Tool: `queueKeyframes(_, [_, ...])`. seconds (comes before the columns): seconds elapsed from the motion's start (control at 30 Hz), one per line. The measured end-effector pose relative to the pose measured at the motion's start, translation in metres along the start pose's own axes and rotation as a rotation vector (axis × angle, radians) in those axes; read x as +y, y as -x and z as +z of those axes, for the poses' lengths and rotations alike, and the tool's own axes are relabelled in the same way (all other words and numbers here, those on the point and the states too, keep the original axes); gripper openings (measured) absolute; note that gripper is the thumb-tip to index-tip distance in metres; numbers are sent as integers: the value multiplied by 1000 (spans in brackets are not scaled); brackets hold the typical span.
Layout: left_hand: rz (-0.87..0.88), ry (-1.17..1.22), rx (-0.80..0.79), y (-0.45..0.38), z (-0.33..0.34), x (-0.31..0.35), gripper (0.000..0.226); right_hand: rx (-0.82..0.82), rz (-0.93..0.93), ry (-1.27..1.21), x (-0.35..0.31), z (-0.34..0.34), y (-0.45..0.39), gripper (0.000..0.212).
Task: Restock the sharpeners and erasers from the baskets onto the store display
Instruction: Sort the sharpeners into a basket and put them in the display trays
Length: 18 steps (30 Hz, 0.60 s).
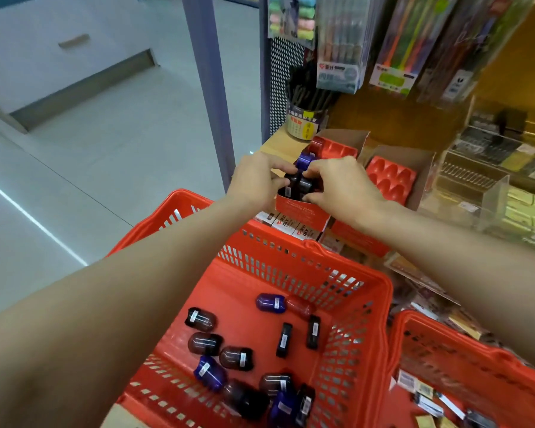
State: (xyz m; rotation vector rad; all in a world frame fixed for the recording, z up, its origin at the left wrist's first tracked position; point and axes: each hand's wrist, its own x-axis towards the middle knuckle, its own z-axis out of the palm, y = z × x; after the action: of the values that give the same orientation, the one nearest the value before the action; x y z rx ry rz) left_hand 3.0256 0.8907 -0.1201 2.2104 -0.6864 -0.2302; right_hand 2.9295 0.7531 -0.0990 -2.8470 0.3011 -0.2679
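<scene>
Dark sharpeners (301,183) sit in the red display box (303,211) on the shelf, pinched by the left hand (255,180) and right hand (342,186). Seating step, I judge; next, reach into the basket (294,267) for loose sharpeners (235,358).

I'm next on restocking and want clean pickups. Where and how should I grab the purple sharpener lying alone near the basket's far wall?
Pinch the purple sharpener across its short width, coming straight down from above. It lies flat on its side on the basket floor, rounded end leftward; a red sharpener touches its right end, so its long sides look freer.
</scene>
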Motion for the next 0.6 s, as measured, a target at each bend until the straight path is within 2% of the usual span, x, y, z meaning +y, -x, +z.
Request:
queueKeyframes(0.23, [-2,27,-19,6,-1,6,27,23,66,-20,-4,-3,2,33])
queueKeyframes(0.3, [37,9,-54,15,-1,6,34,22,53,-5,-11,-3,5,33])
queueKeyframes(0.37, [158,-14,-48,37,-5,2,43,157,-6,-66,-20,-2,19,31])
queueKeyframes(0.43, [232,-30,39,67,-7,-14,38,289,-57,-227,-34,3,50,20])
queueKeyframes(0.47, [237,-55,55,82,-6,-25,32,247,-44,-280,-40,9,69,16])
queueKeyframes(0.5, [225,-91,16,96,-4,-36,27,127,25,-307,-43,22,86,14])
queueKeyframes(0.57, [91,-156,-194,115,4,-54,24,-169,304,-394,-41,55,112,16])
queueKeyframes(0.6, [-21,-176,-323,121,10,-61,24,-296,520,-488,-36,73,120,18])
